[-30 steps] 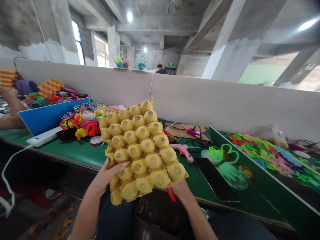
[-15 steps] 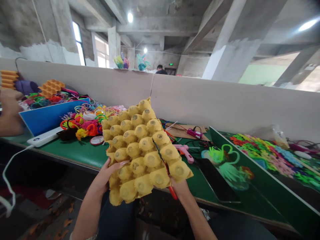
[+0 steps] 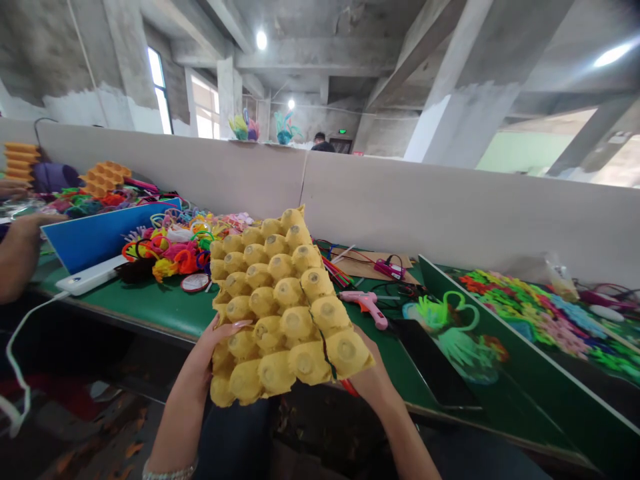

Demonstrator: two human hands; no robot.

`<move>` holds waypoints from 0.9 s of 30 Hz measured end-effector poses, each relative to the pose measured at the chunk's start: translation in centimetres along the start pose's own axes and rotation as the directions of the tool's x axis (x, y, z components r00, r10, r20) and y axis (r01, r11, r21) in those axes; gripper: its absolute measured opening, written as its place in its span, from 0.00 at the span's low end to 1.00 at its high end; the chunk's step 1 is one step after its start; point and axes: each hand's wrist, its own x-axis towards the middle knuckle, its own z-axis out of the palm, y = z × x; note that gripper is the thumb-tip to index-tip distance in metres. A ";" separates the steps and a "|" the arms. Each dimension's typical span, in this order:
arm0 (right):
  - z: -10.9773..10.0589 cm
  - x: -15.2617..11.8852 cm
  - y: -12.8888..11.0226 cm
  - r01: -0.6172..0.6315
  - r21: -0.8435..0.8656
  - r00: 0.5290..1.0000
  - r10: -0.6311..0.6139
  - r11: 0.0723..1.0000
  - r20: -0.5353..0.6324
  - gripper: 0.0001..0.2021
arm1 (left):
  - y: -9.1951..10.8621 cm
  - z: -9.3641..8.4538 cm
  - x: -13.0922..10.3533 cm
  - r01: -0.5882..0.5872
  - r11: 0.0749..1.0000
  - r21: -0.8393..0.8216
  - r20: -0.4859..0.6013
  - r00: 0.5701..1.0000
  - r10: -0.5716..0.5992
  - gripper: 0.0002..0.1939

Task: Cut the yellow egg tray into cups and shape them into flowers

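Note:
I hold a yellow moulded egg tray [image 3: 270, 300] bumps-up over the front edge of the green table [image 3: 150, 303]. My left hand [image 3: 207, 353] grips its lower left edge, thumb on top. At the tray's lower right corner is my right hand [image 3: 375, 380], closed on red-handled scissors [image 3: 350, 388]. Their blades are mostly hidden under the tray. A dark slit runs up into the tray from that corner.
A pink glue gun [image 3: 367, 303], a black phone [image 3: 433, 363] and a green pipe-cleaner swan [image 3: 445, 320] lie right of the tray. Coloured pipe cleaners [image 3: 170, 247], a blue board [image 3: 100, 230] and a white power bank [image 3: 90, 277] sit left. A co-worker's arm [image 3: 17, 257] rests far left.
The tray has sunk a little and tilted flatter. My right hand has come up alongside its lower right corner. The co-worker's arm at the left has moved down.

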 end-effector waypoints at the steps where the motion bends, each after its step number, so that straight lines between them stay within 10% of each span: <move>1: -0.3 0.1 -0.3 0.007 -0.042 1.000 -0.005 0.999 0.028 0.13 | 0.0 -0.1 -0.1 -0.008 1.000 -0.011 0.041 0.999 0.009 0.22; 7: -1.6 0.8 0.2 -0.164 -0.397 0.982 0.189 0.903 0.024 0.15 | 0.5 -0.8 -0.4 -0.060 0.995 -0.085 0.007 0.998 0.061 0.18; 15: -1.3 1.6 3.7 -0.140 -0.386 0.967 0.042 0.912 -0.250 0.22 | 0.8 -0.1 -1.1 -0.289 0.957 -0.012 -0.066 0.956 0.287 0.32; 20: -1.7 1.9 3.9 -0.240 -0.108 0.930 0.196 0.965 -0.310 0.23 | 0.5 1.0 -2.1 -0.338 0.940 0.053 -0.061 0.938 0.341 0.33; 27: -2.2 1.6 2.2 -0.204 0.540 0.965 0.259 0.817 -0.028 0.23 | 0.9 0.6 -2.6 -0.162 0.982 0.094 0.035 0.987 0.160 0.32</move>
